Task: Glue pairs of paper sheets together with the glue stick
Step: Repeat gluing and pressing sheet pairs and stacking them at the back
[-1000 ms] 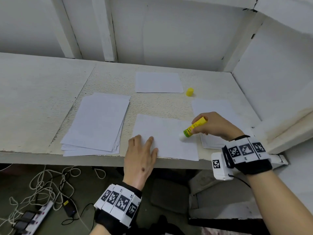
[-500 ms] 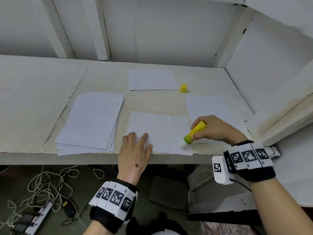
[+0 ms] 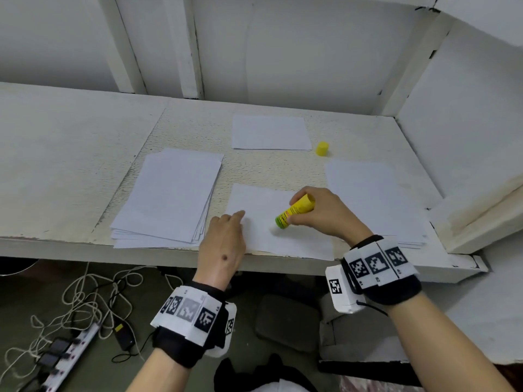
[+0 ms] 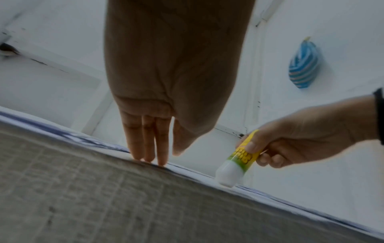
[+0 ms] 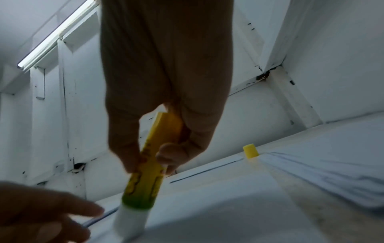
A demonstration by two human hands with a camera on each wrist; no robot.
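Yellow and green, the glue stick (image 3: 294,211) now sits further in over the middle sheet (image 3: 271,222) than it did a second ago, when its white tip was working near the sheet's right edge; the right hand (image 3: 325,215) grips the barrel with thumb and curled fingers, tilted, tip down on the paper. The left hand (image 3: 223,244) has also changed — half a second ago it lay flat with spread fingers on the sheet's near left corner, and now the fingers are straight and close together, only their tips pressing the paper at its left edge. Judging from that, the glue pass is travelling leftward across the sheet and is about half done; the second sheet has not been laid on yet.

Around this, a thick stack of paper (image 3: 169,199) lies to the left, another pile (image 3: 373,199) to the right under the right wrist, and a single sheet (image 3: 270,132) at the back of the desk (image 3: 70,165), with the yellow cap (image 3: 322,148) just beside it. The pressing fingertips lie in the stick's path — they will probably have to shift before the left edge can be glued.
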